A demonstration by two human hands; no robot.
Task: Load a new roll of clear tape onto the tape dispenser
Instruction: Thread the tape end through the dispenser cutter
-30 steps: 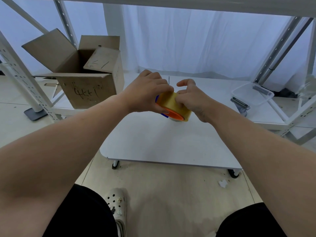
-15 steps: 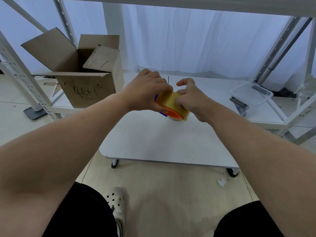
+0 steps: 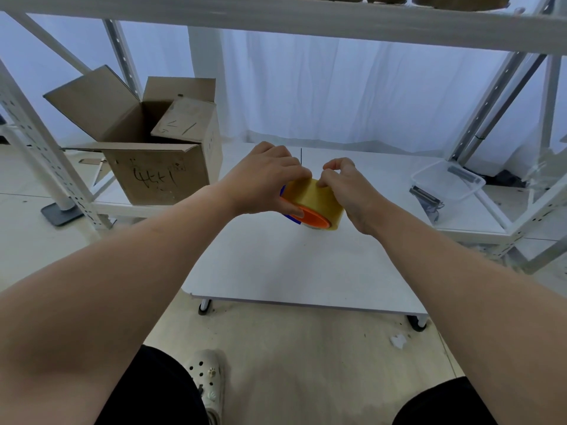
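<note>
A yellowish roll of clear tape [image 3: 316,200] sits on an orange and blue tape dispenser [image 3: 311,218], held just above the white table [image 3: 291,271]. My left hand [image 3: 264,179] wraps over the roll's left side with the thumb on the orange hub. My right hand [image 3: 346,188] presses its fingertips on the top right of the roll. Most of the dispenser is hidden under both hands.
An open cardboard box [image 3: 147,148] stands on the low shelf at the left. A clear plastic tray [image 3: 448,182] and a dark tool [image 3: 425,194] lie at the right. White rack posts [image 3: 40,148] flank both sides; a shelf beam runs overhead.
Both hands have stayed on the roll; my right fingers have curled in and shifted slightly on its top. The roll has hardly moved.
</note>
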